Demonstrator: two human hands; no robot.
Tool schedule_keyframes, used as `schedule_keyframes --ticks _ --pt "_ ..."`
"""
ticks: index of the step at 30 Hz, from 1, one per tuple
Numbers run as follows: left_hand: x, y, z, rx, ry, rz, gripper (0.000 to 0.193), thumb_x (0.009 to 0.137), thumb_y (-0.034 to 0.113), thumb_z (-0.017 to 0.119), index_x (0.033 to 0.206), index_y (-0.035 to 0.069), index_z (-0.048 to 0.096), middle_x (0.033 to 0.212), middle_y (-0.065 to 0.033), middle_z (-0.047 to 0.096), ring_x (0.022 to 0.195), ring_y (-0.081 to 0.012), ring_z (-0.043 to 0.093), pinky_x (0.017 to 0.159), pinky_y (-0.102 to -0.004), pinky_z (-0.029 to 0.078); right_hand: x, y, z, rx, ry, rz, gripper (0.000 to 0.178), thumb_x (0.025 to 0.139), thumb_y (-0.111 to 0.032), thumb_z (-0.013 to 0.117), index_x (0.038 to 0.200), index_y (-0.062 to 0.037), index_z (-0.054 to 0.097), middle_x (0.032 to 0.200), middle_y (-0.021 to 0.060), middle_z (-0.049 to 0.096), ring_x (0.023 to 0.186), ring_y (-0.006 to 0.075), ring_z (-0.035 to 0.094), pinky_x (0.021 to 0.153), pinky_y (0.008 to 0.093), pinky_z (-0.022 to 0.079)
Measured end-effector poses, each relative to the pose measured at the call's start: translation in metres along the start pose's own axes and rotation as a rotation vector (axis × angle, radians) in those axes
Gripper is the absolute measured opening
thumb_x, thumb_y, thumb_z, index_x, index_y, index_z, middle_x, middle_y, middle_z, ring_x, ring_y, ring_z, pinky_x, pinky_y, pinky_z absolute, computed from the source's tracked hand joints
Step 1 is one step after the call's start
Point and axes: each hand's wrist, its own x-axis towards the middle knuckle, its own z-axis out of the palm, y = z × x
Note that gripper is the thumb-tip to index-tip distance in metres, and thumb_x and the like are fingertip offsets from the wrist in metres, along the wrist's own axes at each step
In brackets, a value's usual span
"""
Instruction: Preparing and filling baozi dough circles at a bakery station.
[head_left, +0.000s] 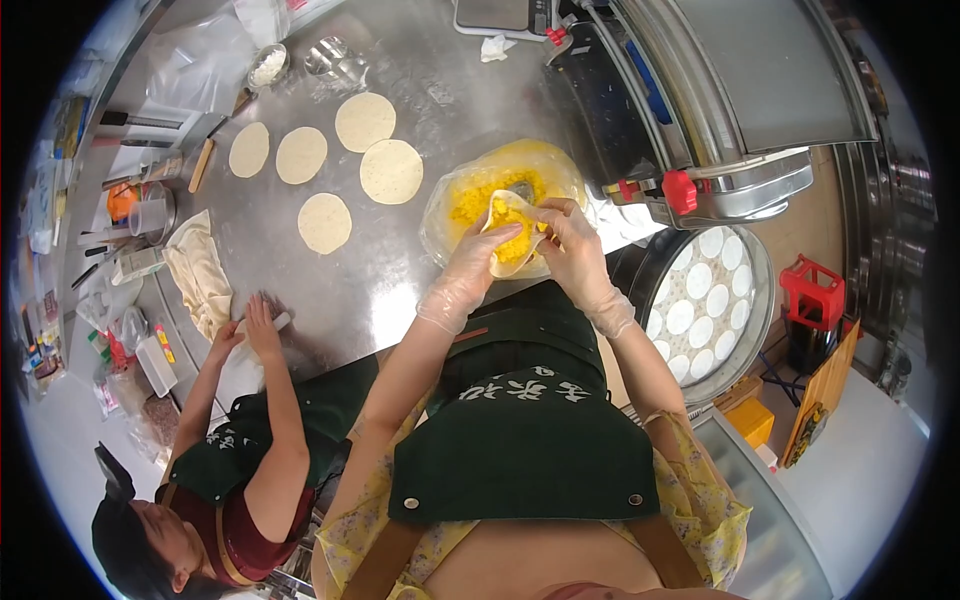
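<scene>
A round dough wrapper with crumbly yellow filling on it is held up between my two gloved hands. My left hand cups it from the left, its thumb lying over the filling. The fingers of my right hand pinch the wrapper's right edge. Just beyond and beneath is a bowl lined with clear plastic, holding more yellow filling and a metal spoon. Several flat dough rounds lie on the steel table to the left.
A co-worker at the left has both hands on the table beside a cloth-covered dough piece. A machine with red knobs stands at the right. Below it, a round tray holds several white rounds. A red stool is farther right.
</scene>
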Motion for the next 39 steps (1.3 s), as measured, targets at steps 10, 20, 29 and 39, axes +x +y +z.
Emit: schedule_keyframes --ticks 10,20,29,39 --pt "0.005 0.001 -0.002 0.103 -0.046 -0.037 0.053 0.090 0.009 0.065 0.137 0.008 0.042 0.124 -0.0098 0.055 0.111 -0.0240 0.059 0.085 -0.0427 0.057 -0.008 0.010 0.007 0.155 0.014 0.216 0.021 0.077 0.008 0.066 0.095 -0.0013 0.062 0.085 0.0084 0.064 0.073 0.0188 0.064 0.069 0.0284 0.053" --pt "0.001 0.009 0.009 0.155 -0.008 -0.067 0.051 0.088 0.008 0.067 0.134 0.001 0.048 0.120 -0.0091 0.058 0.110 -0.0178 0.059 0.093 -0.0307 0.050 -0.019 0.028 0.012 0.038 0.064 0.091 0.023 0.079 -0.003 0.069 0.102 -0.0014 0.066 0.083 0.0178 0.068 0.075 0.0322 0.069 0.067 0.0357 0.054" --pt "0.001 0.021 0.006 0.325 -0.030 -0.103 0.050 0.089 0.011 0.066 0.134 0.003 0.046 0.121 -0.0103 0.058 0.108 -0.0204 0.061 0.085 -0.0393 0.057 -0.002 0.021 -0.002 0.375 -0.188 0.424 0.021 0.083 0.005 0.063 0.103 0.0016 0.069 0.083 0.0056 0.069 0.063 0.0087 0.061 0.057 0.0219 0.050" --pt "0.015 0.022 0.000 0.173 0.011 -0.144 0.042 0.093 0.026 0.061 0.129 0.006 0.052 0.116 -0.0085 0.061 0.103 -0.0175 0.062 0.078 -0.0373 0.058 -0.012 0.022 0.014 0.313 -0.081 0.324 0.020 0.083 0.002 0.067 0.102 0.0006 0.070 0.079 0.0067 0.069 0.064 0.0111 0.063 0.061 0.0251 0.052"
